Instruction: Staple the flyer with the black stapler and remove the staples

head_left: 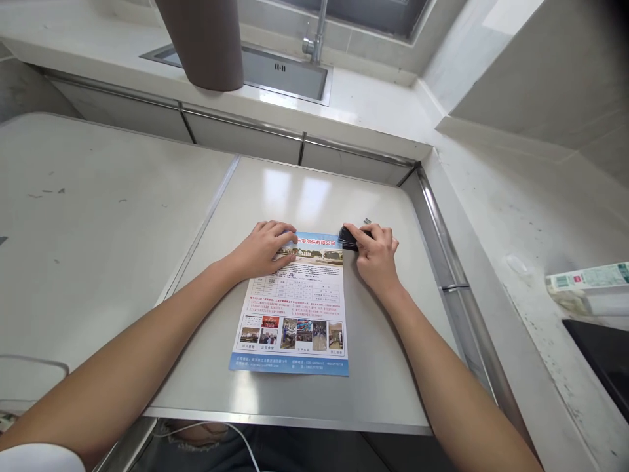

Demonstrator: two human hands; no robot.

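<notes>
A printed flyer (295, 295) with a blue border, red and black text and small photos lies flat on the white table. My left hand (269, 249) rests on its upper left part, fingers stretched out over the sheet. At the flyer's top right corner, my right hand (377, 252) is closed around a black stapler (348, 237). The front end of the stapler meets the paper's edge; whether the sheet sits between its jaws I cannot tell. Just beyond my right fingers is a small greenish item (367, 221), too small to make out.
The table (304, 400) borders a stone counter with a sink (285, 72) and tap (314, 46). A brown cylindrical object (209, 46) stands in front of the sink. On the right ledge lie a green-and-white package (587, 278) and a black panel (602, 357). A white cable (246, 442) hangs below the table.
</notes>
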